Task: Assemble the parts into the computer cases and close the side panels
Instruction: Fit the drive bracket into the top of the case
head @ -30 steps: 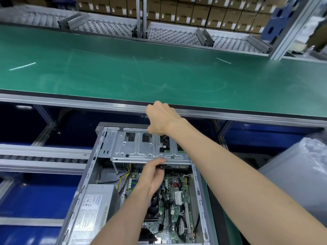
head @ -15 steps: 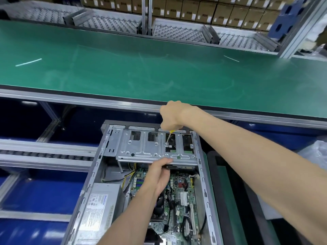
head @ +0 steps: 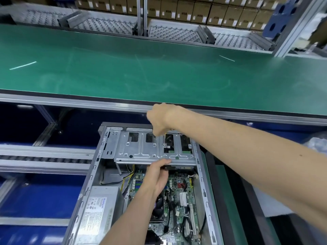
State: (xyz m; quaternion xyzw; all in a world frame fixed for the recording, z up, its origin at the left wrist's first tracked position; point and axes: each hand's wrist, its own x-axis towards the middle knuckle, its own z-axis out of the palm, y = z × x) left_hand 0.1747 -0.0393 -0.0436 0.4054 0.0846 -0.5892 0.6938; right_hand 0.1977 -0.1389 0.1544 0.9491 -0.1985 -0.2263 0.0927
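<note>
Closest to the camera is the open computer case (head: 99,174), lying on its side with the panel off so you look straight down into it. The grey power supply (head: 99,207) sits in the near left corner, and the green motherboard (head: 178,197) with its black cables fills the right side. The left hand (head: 156,175) reaches in over the board, thumb up on the front lip of the silver drive cage (head: 141,149) and fingers curled under that edge, so it's gripping the cage. The cage spans the far end of the case, dark components showing through its cutouts. The right hand (head: 160,119) is over the cage's far edge, fingers curled downward; there's maybe a thin tool under it but it's too blurry, so I can't tell what it holds, if anything. Past the case runs the green conveyor belt (head: 159,71) with its aluminium rail, then metal roller trays (head: 177,32) and a row of cardboard boxes (head: 194,11) at the very back.
</note>
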